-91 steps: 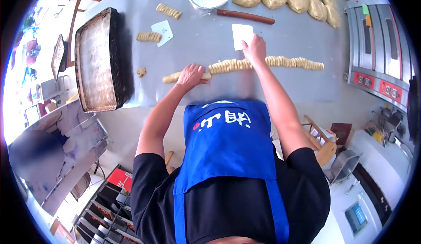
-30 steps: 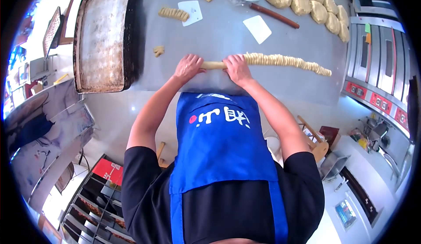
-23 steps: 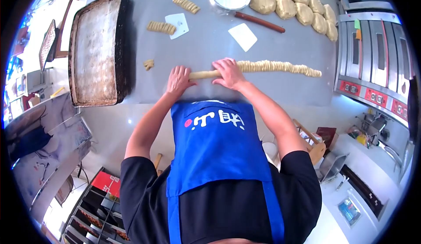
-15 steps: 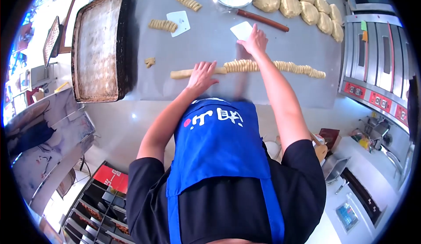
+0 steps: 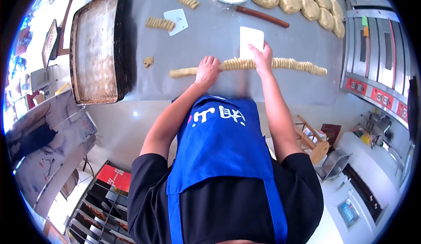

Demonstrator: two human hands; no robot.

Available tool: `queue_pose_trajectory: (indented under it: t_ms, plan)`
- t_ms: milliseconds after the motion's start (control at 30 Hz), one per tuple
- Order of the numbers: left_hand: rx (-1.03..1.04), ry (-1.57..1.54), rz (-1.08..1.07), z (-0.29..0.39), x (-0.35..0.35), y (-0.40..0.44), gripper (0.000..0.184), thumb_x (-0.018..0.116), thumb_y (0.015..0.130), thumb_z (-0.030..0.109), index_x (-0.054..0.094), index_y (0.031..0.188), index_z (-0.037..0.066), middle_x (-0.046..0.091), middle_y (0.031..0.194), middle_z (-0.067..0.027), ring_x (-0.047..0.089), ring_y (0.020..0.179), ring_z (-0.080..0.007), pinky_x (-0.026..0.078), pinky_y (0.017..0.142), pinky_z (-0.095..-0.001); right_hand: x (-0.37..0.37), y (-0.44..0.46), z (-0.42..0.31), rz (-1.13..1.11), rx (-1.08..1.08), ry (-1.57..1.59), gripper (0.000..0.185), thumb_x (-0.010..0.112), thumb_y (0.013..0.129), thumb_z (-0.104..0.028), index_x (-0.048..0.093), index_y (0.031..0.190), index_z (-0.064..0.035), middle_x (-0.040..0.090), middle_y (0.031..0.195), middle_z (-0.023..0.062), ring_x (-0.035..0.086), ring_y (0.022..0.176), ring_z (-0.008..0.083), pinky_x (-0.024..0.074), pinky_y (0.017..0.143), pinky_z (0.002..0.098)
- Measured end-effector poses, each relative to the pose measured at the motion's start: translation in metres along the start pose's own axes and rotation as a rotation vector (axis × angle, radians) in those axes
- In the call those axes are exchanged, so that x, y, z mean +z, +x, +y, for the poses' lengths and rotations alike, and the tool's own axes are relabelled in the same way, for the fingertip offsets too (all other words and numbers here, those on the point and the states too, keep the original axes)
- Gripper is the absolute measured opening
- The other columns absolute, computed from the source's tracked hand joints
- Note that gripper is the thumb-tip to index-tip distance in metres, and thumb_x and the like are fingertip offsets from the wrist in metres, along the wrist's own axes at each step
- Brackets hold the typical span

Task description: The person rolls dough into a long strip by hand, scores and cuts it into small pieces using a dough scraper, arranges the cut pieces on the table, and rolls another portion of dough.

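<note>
a blue cloth apron (image 5: 219,156) with upside-down white lettering, partly creased and not clearly readable, stands at the edge of a grey metal table (image 5: 193,44), on which lies a long pale dough rope (image 5: 287,63), sliced on the right, plain at the left end. the left hand (image 5: 207,71) is curled over the rope where the slices begin; the right hand (image 5: 263,60), above the slices, clamps a white rectangular scraper (image 5: 251,38).

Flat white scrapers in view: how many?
2. One white scraper is in the right hand; the other scraper lies on the table at the end of a short sliced dough piece. Any underneath things would be hidden.
</note>
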State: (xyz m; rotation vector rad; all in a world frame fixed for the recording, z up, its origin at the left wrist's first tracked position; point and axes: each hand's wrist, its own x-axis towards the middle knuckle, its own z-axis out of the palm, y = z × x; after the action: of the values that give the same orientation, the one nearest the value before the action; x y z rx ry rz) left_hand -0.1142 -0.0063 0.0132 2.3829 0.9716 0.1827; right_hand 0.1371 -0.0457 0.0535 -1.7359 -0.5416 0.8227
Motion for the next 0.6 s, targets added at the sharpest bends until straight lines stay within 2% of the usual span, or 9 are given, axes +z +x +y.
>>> queue_pose_trajectory:
  t_ms: [33, 100, 133, 233, 267, 367, 467, 533, 600]
  plan:
    - [-0.07, -0.071, 0.036, 0.003, -0.002, -0.002, 0.046, 0.083, 0.083, 0.028, 0.068, 0.12, 0.006, 0.062, 0.115, -0.013, 0.057, 0.115, -0.0344, 0.045, 0.103, -0.0466, -0.005, -0.014, -0.003, 0.018, 0.006, -0.001, 0.037, 0.086, 0.086, -0.019, 0.071, 0.112, 0.002, 0.078, 0.108, 0.0147, 0.075, 0.097, 0.023, 0.058, 0.087, 0.0364]
    - [-0.007, -0.07, 0.053, 0.008, -0.009, -0.004, 0.047, 0.083, 0.083, 0.025, 0.067, 0.124, 0.006, 0.063, 0.114, -0.0139, 0.058, 0.114, -0.0354, 0.046, 0.102, -0.0465, -0.014, -0.042, -0.006, 0.08, 0.061, 0.055, 0.032, 0.083, 0.089, -0.013, 0.071, 0.114, 0.0021, 0.078, 0.109, 0.0127, 0.074, 0.097, 0.0191, 0.0575, 0.087, 0.035]
    - [0.04, -0.06, 0.092, 0.009, -0.009, -0.003, 0.049, 0.083, 0.083, 0.022, 0.065, 0.127, 0.006, 0.064, 0.114, -0.0148, 0.058, 0.113, -0.0364, 0.047, 0.102, -0.0464, -0.018, -0.051, -0.002, 0.074, 0.045, -0.027, 0.032, 0.083, 0.089, -0.014, 0.071, 0.114, 0.0028, 0.078, 0.109, 0.0128, 0.074, 0.097, 0.0189, 0.0571, 0.087, 0.0352]
    - [0.024, -0.189, 0.212, 0.009, -0.003, -0.004, 0.051, 0.082, 0.083, 0.021, 0.065, 0.129, 0.006, 0.068, 0.113, -0.0147, 0.06, 0.112, -0.036, 0.047, 0.102, -0.0462, -0.017, -0.086, 0.006, 0.077, -0.186, -0.427, 0.027, 0.078, 0.092, -0.013, 0.07, 0.112, 0.0021, 0.078, 0.102, 0.0202, 0.077, 0.096, 0.0332, 0.0584, 0.084, 0.0408]
    - [0.029, -0.19, 0.209, 0.005, -0.001, -0.004, 0.051, 0.082, 0.083, 0.021, 0.065, 0.129, 0.006, 0.068, 0.113, -0.0147, 0.06, 0.112, -0.036, 0.047, 0.102, -0.0462, -0.016, -0.098, 0.006, 0.023, -0.198, -0.412, 0.025, 0.076, 0.092, -0.014, 0.071, 0.111, 0.0014, 0.077, 0.101, 0.0232, 0.076, 0.096, 0.0398, 0.0588, 0.082, 0.0435]
    - [0.065, -0.211, 0.145, -0.006, 0.004, 0.004, 0.052, 0.081, 0.084, 0.02, 0.064, 0.131, 0.007, 0.072, 0.108, -0.0138, 0.063, 0.109, -0.036, 0.047, 0.102, -0.0475, -0.006, -0.114, 0.009, 0.031, -0.281, -0.515, 0.021, 0.076, 0.093, -0.015, 0.07, 0.103, 0.0019, 0.074, 0.092, 0.0242, 0.073, 0.087, 0.0432, 0.057, 0.076, 0.0463]
    - [0.054, -0.254, 0.043, -0.01, 0.002, 0.013, 0.044, 0.081, 0.083, 0.02, 0.068, 0.123, 0.007, 0.072, 0.107, -0.0125, 0.063, 0.107, -0.035, 0.048, 0.101, -0.0483, 0.0, -0.116, 0.009, 0.092, -0.257, -0.464, 0.021, 0.077, 0.093, -0.016, 0.069, 0.1, 0.0019, 0.073, 0.089, 0.0252, 0.072, 0.085, 0.045, 0.0559, 0.074, 0.0474]
    - [0.014, -0.342, -0.027, -0.013, -0.001, 0.013, 0.032, 0.081, 0.083, 0.023, 0.074, 0.11, 0.007, 0.073, 0.109, -0.0126, 0.063, 0.108, -0.0351, 0.048, 0.102, -0.0473, 0.001, -0.116, 0.007, 0.087, -0.232, -0.458, 0.022, 0.077, 0.093, -0.017, 0.068, 0.099, 0.0019, 0.073, 0.088, 0.0254, 0.072, 0.084, 0.0453, 0.056, 0.074, 0.0473]
    - [0.026, -0.308, 0.057, -0.011, 0.001, 0.009, 0.033, 0.081, 0.083, 0.024, 0.074, 0.109, 0.007, 0.073, 0.108, -0.0124, 0.063, 0.108, -0.0349, 0.048, 0.102, -0.0469, 0.001, -0.121, 0.008, 0.089, -0.201, -0.454, 0.023, 0.077, 0.093, -0.019, 0.068, 0.098, 0.002, 0.073, 0.088, 0.0256, 0.072, 0.084, 0.0457, 0.056, 0.073, 0.0473]
